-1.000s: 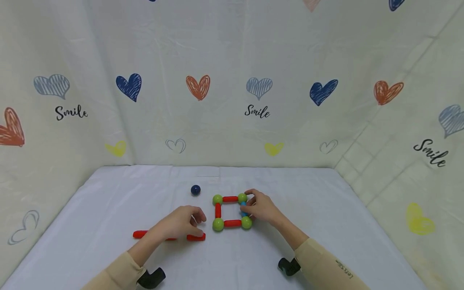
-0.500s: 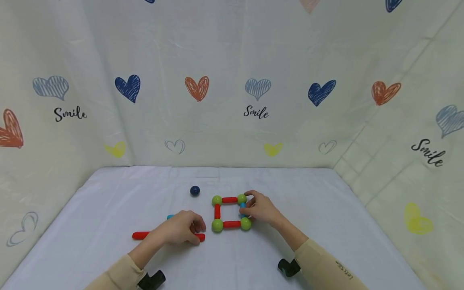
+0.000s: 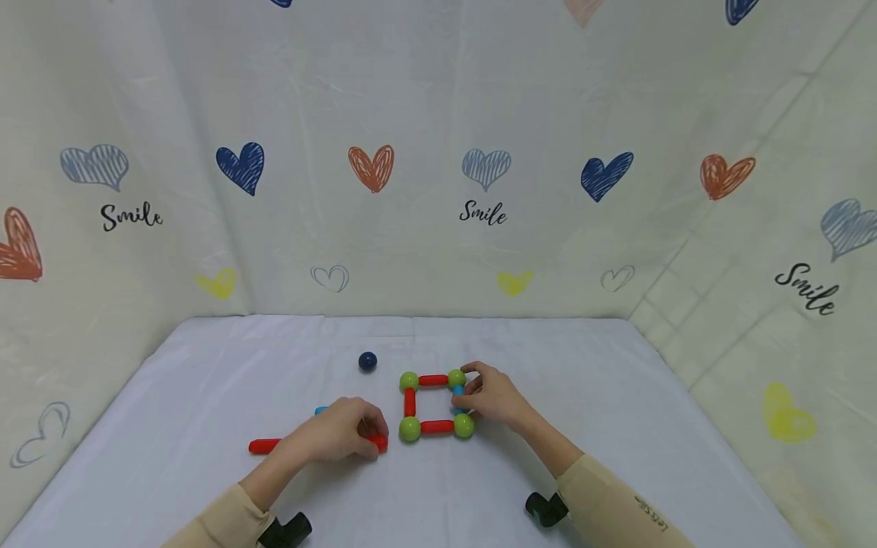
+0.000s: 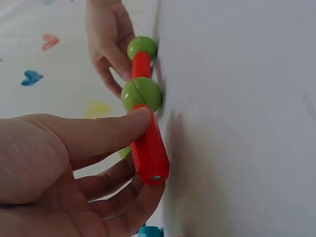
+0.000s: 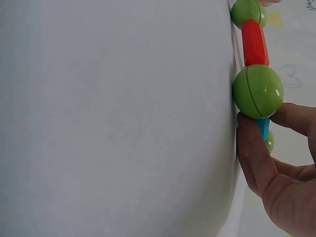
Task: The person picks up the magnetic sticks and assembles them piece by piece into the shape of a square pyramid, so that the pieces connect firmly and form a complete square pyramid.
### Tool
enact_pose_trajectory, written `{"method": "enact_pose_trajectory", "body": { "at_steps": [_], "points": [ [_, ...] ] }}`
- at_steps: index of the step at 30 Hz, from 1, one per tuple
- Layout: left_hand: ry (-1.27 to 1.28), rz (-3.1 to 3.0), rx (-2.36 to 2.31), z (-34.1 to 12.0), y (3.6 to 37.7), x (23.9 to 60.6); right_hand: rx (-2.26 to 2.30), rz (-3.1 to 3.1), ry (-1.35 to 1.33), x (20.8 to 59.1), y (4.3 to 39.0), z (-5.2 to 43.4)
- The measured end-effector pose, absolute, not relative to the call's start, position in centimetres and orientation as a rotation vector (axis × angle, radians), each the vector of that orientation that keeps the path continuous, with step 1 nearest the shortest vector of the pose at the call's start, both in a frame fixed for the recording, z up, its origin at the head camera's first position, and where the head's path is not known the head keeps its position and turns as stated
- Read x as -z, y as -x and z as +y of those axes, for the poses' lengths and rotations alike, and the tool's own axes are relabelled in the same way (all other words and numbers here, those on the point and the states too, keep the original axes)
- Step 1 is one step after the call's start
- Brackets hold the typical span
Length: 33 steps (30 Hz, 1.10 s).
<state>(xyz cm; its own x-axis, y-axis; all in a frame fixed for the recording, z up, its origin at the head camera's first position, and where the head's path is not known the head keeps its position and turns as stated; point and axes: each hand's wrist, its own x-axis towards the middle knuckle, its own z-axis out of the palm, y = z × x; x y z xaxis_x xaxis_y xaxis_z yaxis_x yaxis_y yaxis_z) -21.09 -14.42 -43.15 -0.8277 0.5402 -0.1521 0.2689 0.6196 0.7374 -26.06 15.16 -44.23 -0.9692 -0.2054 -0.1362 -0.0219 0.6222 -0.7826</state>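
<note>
We note the left hand [image 3: 339,435] at lower centre of the head view pinching a short red plastic rod [image 4: 149,154], one end against a green plastic ball [image 3: 409,428] of the square frame. The right hand [image 3: 495,397] pinches the frame's blue plastic rod [image 5: 263,128]. A dark blue ball [image 3: 368,361] lies apart, above.

Red rod [image 4: 149,150]: smooth plastic with a soft sheen; a small metallic disc is set in its end face. Green ball [image 5: 257,91]: glossy plastic with bright highlights and a fine seam line round it. Blue rod [image 5: 263,128]: ribbed plastic. Dark blue ball [image 3: 368,361]: smooth, slightly shiny. Tablecloth [image 3: 617,396]: matt white cloth, lightly creased. Backdrop [image 3: 438,152]: matt fabric with fold lines, printed with hearts. Sleeve [image 3: 610,506]: matt beige knit cloth.
</note>
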Motion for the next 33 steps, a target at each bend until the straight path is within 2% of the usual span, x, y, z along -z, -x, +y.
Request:
{"method": "enact_pose_trajectory", "body": {
  "at_steps": [16, 33],
  "points": [
    [-0.639, 2.632, -1.288, -14.3, 22.8, 43.2, 1.272, 2.63, 0.2, 44.4, 25.8, 15.3],
    [-0.445, 2.579, -1.655, -12.3, 25.1, 43.6, 1.316, 2.593, 0.197, 44.3, 25.3, 15.0]
  ]
}}
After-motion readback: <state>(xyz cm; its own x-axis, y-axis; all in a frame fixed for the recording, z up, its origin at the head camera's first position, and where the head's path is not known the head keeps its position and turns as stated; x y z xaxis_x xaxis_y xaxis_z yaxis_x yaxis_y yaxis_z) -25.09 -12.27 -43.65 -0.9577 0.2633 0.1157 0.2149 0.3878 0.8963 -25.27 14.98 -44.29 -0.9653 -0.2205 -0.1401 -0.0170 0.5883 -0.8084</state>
